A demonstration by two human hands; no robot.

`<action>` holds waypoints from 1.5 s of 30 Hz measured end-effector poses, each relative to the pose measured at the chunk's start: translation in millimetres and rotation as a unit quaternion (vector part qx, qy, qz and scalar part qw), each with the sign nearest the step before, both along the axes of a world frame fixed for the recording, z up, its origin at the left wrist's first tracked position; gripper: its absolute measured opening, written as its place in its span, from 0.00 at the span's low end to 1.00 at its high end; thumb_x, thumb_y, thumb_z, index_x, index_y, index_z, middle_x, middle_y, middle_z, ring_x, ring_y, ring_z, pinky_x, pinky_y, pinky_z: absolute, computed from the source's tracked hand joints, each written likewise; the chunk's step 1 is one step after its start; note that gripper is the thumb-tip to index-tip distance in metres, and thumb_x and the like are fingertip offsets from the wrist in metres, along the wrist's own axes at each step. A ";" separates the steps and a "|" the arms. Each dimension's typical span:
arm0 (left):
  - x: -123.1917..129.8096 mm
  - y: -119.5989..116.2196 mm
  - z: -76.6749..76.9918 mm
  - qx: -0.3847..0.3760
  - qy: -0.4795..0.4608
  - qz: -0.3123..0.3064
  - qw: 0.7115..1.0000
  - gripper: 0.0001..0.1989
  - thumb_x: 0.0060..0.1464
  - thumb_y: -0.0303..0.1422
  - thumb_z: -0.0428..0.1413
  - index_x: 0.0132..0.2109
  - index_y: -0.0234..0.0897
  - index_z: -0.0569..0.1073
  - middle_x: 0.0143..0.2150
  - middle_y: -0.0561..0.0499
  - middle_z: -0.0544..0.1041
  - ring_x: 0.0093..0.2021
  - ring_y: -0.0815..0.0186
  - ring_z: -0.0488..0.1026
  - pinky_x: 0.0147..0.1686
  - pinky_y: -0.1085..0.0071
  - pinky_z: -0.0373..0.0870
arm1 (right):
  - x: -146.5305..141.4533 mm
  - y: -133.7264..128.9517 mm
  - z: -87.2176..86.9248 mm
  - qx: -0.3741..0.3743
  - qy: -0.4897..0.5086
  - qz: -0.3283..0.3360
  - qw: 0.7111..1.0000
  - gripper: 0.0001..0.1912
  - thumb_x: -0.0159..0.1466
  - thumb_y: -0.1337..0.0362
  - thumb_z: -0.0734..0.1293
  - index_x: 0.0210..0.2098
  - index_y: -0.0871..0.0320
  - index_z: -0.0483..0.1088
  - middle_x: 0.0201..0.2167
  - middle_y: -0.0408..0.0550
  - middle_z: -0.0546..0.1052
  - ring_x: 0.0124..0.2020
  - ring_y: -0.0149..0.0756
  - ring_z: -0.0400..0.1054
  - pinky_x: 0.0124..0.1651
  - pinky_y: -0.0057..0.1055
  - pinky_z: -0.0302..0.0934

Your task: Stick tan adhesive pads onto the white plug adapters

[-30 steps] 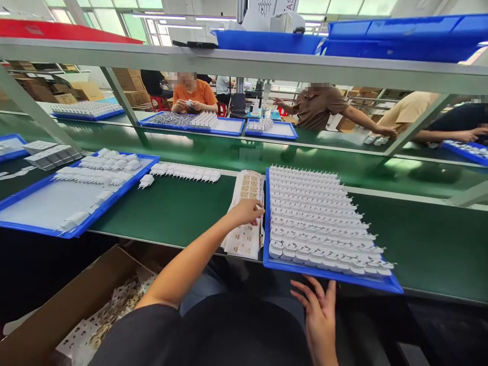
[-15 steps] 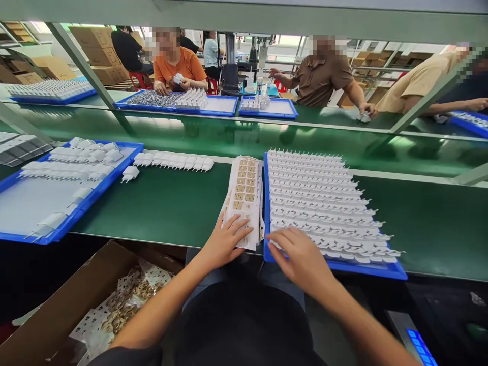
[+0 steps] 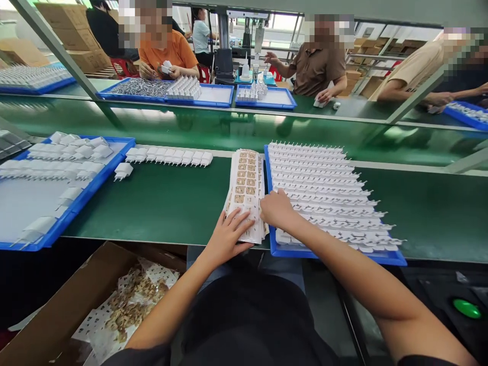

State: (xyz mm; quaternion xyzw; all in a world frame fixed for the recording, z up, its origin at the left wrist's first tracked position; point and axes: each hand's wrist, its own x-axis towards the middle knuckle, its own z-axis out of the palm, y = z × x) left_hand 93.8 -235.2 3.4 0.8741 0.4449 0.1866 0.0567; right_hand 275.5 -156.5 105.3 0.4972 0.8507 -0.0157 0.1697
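Observation:
My left hand (image 3: 230, 235) lies flat on the lower part of a stack of sticker sheets (image 3: 246, 178), fingers spread. The top sheet carries two columns of tan labels, with bare white spots near my fingers. My right hand (image 3: 277, 209) is closed at the right edge of the stack, over the left rim of a blue tray (image 3: 297, 252). Its fingertips are hidden, so I cannot make out what they hold. Rows of white plug adapters (image 3: 316, 175) fill that tray, pins pointing up and right.
Left stands another blue tray (image 3: 88, 195) with white adapters. A row of adapters (image 3: 171, 156) and a single adapter (image 3: 123, 171) lie on the green bench (image 3: 179, 203). Below is a cardboard box (image 3: 72, 295) of label scraps (image 3: 133, 300). Co-workers sit across, behind slanted posts.
My right hand has moved up and left from the tray's near corner to the sheets' edge, and its fingers have curled closed. My left hand stays on the sheets. The view has shifted slightly.

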 end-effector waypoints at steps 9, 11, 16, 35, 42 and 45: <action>0.0 0.1 -3.1 0.019 -0.015 0.023 0.999 0.39 0.57 0.51 0.59 0.69 0.39 0.61 0.71 0.40 0.62 0.72 0.44 0.55 0.68 0.43 0.51 | 17.3 11.1 15.9 -0.006 0.098 -0.057 0.993 0.07 0.62 0.66 0.63 0.29 0.58 0.72 0.33 0.47 0.81 0.37 0.40 0.73 0.43 0.33 0.53; 2.5 -0.4 -3.4 0.018 -0.016 0.033 0.999 0.38 0.59 0.47 0.59 0.70 0.39 0.59 0.71 0.40 0.62 0.71 0.44 0.55 0.68 0.42 0.51 | 20.6 10.8 14.5 -0.006 0.125 -0.060 0.990 0.07 0.62 0.66 0.63 0.29 0.57 0.71 0.32 0.44 0.80 0.35 0.37 0.73 0.41 0.31 0.53; 2.6 0.6 -7.9 0.020 -0.031 0.034 0.999 0.31 0.63 0.35 0.53 0.70 0.36 0.59 0.71 0.40 0.62 0.72 0.46 0.55 0.67 0.42 0.53 | 26.2 10.6 10.5 -0.002 0.175 -0.062 0.983 0.06 0.62 0.67 0.63 0.28 0.56 0.67 0.29 0.42 0.79 0.32 0.34 0.71 0.39 0.28 0.52; -0.7 2.0 -4.0 0.016 -0.082 0.031 0.996 0.33 0.61 0.37 0.55 0.70 0.37 0.57 0.70 0.39 0.63 0.71 0.48 0.57 0.68 0.47 0.58 | 36.9 9.4 9.5 -0.006 0.243 -0.072 0.967 0.07 0.62 0.68 0.63 0.27 0.56 0.65 0.26 0.39 0.75 0.29 0.32 0.67 0.40 0.28 0.52; 10.6 -3.5 0.2 -0.030 -0.016 0.045 0.998 0.38 0.55 0.26 0.54 0.72 0.38 0.55 0.73 0.38 0.58 0.73 0.43 0.52 0.66 0.39 0.54 | 37.1 7.9 11.0 -0.012 0.249 -0.074 0.966 0.08 0.63 0.67 0.63 0.27 0.56 0.65 0.26 0.40 0.76 0.28 0.32 0.67 0.38 0.27 0.51; 8.7 -0.5 -3.7 -0.033 -0.048 0.043 0.997 0.35 0.59 0.23 0.49 0.72 0.40 0.54 0.72 0.39 0.59 0.73 0.45 0.53 0.67 0.40 0.55 | 39.4 9.0 11.5 -0.008 0.249 -0.075 0.966 0.07 0.63 0.68 0.63 0.27 0.56 0.66 0.26 0.40 0.76 0.29 0.32 0.67 0.37 0.28 0.52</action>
